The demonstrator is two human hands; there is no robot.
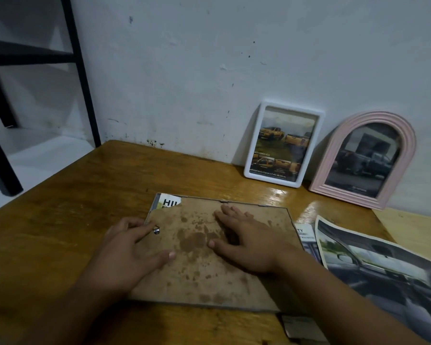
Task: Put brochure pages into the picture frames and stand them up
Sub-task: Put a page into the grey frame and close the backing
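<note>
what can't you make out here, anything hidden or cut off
- Head view: the page inside the face-down frame is hidden by its stained backing; only a corner shows.
- Left hand: its fingertips are at a small clip; whether they pinch it is unclear.
- Right hand covers part of the backing.
- Small print in the white frame is too small to read.
- The loose page is cut off by the right edge.

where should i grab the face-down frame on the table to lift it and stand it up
Judging by its pose, take the face-down frame by its two short side edges. It lies flat on the table, so fingers must slide under the thin rim there. Come from left and right: the left hand is already at the left edge, while the right hand lies flat on the stained backing board.
</note>
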